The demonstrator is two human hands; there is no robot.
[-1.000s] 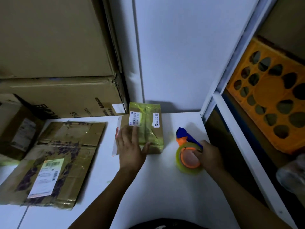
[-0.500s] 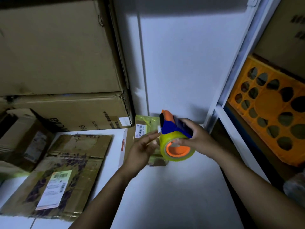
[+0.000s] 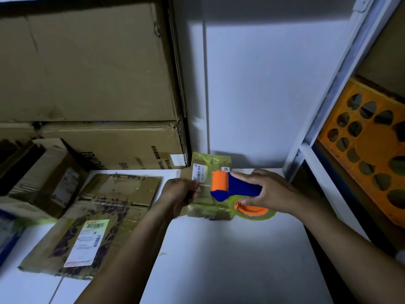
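**Tape end drawn leftward, parcel lying beneath both hands**

My right hand (image 3: 270, 191) is wrapped around the blue handle of the tape dispenser (image 3: 235, 189). Thumb and fingers are closed on it, and one fingertip is pressed against the orange core of the roll (image 3: 256, 212). The orange roller end points left, towards my left hand (image 3: 178, 194). That hand has its fingers curled, and they seem to be pinching the tape end (image 3: 204, 185), a thin pale strip that I can barely make out in this dim light.

Both hands are raised off the bench (image 3: 219, 260), with the gap between them right over the small parcel (image 3: 210, 166). The parcel sits at the far edge of the bench, against the wall. Its long axis runs away from me, from the near side towards the wall. The dispenser handle lies left to right, across that axis, so I judge the strip will go down over the parcel's short way.

My left hand is over the parcel's left long edge and is nearer to it. My right hand is over the right edge with the roll hanging just beyond. I think the next move is to lower the left hand first and anchor the tape on that side.

A flattened carton (image 3: 87, 227) with a label lies near the bench's left edge. An orange crate (image 3: 372, 154) sits on the shelving to my right.
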